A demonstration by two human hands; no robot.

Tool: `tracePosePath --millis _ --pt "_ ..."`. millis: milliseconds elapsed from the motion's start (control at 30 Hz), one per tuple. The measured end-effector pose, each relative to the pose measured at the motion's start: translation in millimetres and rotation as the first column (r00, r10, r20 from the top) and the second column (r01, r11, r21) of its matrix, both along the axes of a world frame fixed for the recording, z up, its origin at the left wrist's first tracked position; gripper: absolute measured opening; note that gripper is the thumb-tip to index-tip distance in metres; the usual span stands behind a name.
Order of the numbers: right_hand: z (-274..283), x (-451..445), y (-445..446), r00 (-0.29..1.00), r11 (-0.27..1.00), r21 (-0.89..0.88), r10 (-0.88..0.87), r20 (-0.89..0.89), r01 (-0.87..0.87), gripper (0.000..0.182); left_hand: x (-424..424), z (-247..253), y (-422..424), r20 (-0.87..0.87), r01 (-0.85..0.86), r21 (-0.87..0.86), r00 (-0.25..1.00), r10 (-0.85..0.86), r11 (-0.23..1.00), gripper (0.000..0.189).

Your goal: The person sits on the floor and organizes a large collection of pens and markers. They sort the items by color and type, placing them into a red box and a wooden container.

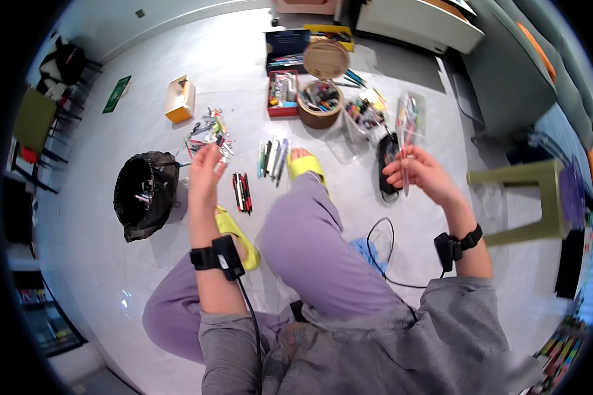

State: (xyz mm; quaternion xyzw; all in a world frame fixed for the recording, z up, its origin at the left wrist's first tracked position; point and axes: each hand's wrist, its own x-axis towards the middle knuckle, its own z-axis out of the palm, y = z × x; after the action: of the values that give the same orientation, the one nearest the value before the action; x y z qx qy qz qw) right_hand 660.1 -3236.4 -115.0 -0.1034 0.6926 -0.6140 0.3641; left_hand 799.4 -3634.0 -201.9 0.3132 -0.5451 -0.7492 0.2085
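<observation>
My right hand (417, 173) holds a slim pen (405, 170), upright in the picture, over a black pencil case (388, 165). Beyond it lies a clear plastic case (415, 111) of pens. My left hand (206, 170) is raised beside a loose heap of pens and pen parts (210, 129); its fingers are bent, and whether they hold anything is unclear. Between my hands, a row of pens and markers (273, 158) and a smaller group of red and black pens (242, 192) lie on the tiled floor. Left of my left hand stands a bin with a black liner (170, 170).
Ahead stand a red box of pens (282, 112), a round lidded basket (318, 120), a clear tub of markers (363, 123) and a yellow box (348, 37). An orange and white box (179, 111) is at left, a green stool (548, 197) at right. A black cable (393, 232) crosses the floor.
</observation>
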Motion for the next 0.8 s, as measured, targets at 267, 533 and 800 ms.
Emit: tracePosePath --millis 267,533,800 --pt "65.3 77.6 110.0 0.966 0.983 0.061 -0.157 -0.208 0.173 0.018 33.0 41.2 42.3 -0.107 0.088 0.107 0.991 -0.077 0.990 0.033" --pt "112.0 87.1 137.5 0.901 0.966 0.072 -0.202 -0.384 0.247 0.013 33.3 27.6 50.9 -0.129 0.145 0.149 0.984 -0.126 0.978 0.031" --pt "84.3 39.5 93.8 0.929 0.943 0.283 -0.066 -0.363 0.178 0.008 -3.3 2.4 60.9 -0.055 0.144 0.257 0.989 -0.135 0.955 0.037"
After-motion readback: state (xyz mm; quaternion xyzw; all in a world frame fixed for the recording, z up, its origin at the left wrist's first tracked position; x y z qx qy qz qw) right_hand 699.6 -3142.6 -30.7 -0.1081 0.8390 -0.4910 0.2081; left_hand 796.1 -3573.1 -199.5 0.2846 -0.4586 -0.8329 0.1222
